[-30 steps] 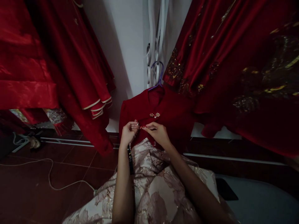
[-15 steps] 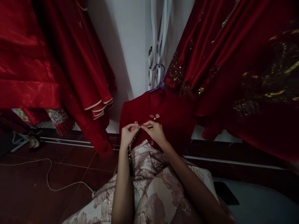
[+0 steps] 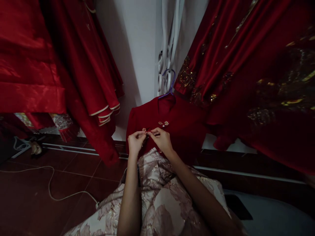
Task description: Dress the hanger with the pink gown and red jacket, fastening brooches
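Note:
A dark red garment top [image 3: 187, 121] hangs in front of me from a purple hanger [image 3: 167, 94]. A gold flower-shaped ornament with pearls [image 3: 163, 124] sits on its chest, below the collar opening. My left hand [image 3: 136, 141] is closed in a pinch at the garment's front, just under a small gold ornament [image 3: 144, 129]. My right hand [image 3: 161, 139] pinches close beside it, the fingertips of both hands nearly meeting. What lies between the fingertips is too small and dark to make out. Patterned pale fabric with flowers [image 3: 169, 203] lies below my forearms.
Red garments [image 3: 81, 65] hang at the left, and sequined red ones [image 3: 221, 55] at the right. White metal scrollwork [image 3: 163, 62] rises behind the hanger. A pale cable [image 3: 50, 186] runs over the tiled floor. A dark flat object [image 3: 237, 207] lies on a light surface at lower right.
Both hands stay pinched at nearly the same spot on the garment front, with the fingers shifted only slightly. The view has moved a little.

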Action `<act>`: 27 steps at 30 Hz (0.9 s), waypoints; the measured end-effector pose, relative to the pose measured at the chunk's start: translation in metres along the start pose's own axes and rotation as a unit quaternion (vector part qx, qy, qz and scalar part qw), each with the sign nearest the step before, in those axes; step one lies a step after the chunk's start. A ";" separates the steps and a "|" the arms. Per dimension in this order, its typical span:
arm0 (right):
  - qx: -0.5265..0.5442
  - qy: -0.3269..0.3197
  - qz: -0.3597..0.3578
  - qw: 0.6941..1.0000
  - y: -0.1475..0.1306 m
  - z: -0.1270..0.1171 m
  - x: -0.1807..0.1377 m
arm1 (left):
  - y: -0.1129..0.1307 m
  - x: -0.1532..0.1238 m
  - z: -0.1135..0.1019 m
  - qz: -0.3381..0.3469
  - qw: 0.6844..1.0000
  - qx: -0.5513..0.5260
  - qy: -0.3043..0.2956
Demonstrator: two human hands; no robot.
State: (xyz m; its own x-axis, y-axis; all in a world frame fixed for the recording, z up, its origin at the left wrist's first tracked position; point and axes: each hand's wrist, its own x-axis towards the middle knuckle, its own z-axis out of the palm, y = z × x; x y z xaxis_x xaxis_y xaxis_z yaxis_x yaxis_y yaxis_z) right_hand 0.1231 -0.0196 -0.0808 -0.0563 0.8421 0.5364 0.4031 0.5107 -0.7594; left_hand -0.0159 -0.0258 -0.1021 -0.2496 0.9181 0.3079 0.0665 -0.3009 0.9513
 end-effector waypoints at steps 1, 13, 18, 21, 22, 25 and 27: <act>0.000 0.000 0.001 1.000 0.000 0.000 0.000 | -0.001 0.000 0.001 0.000 1.000 -0.007 -0.004; -0.007 -0.008 0.001 1.000 0.005 0.001 0.001 | -0.006 0.001 0.005 0.036 0.998 -0.031 -0.046; -0.049 0.008 -0.002 0.999 0.000 0.006 0.002 | -0.007 -0.001 -0.002 0.021 0.998 -0.018 -0.050; -0.057 -0.005 0.013 0.998 -0.003 0.004 0.006 | -0.007 0.000 -0.007 0.009 0.997 -0.029 -0.071; -0.048 -0.014 0.017 0.999 -0.003 0.001 0.006 | -0.007 0.000 -0.009 0.011 0.996 -0.030 -0.079; -0.019 -0.059 0.028 0.998 0.000 -0.015 0.002 | -0.006 0.000 -0.015 0.020 0.994 0.010 -0.107; -0.016 -0.118 0.043 0.992 0.005 -0.030 -0.004 | -0.004 -0.002 -0.020 0.006 0.984 0.065 -0.166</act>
State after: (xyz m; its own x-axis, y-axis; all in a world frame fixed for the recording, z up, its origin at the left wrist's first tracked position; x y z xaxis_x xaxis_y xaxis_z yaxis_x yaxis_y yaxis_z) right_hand 0.1524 -0.0261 -0.0756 -0.2304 0.9019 0.3655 0.4451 0.4316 -0.7846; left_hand -0.0347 -0.0312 -0.1070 0.0804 0.9547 0.2866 0.1957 -0.2971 0.9346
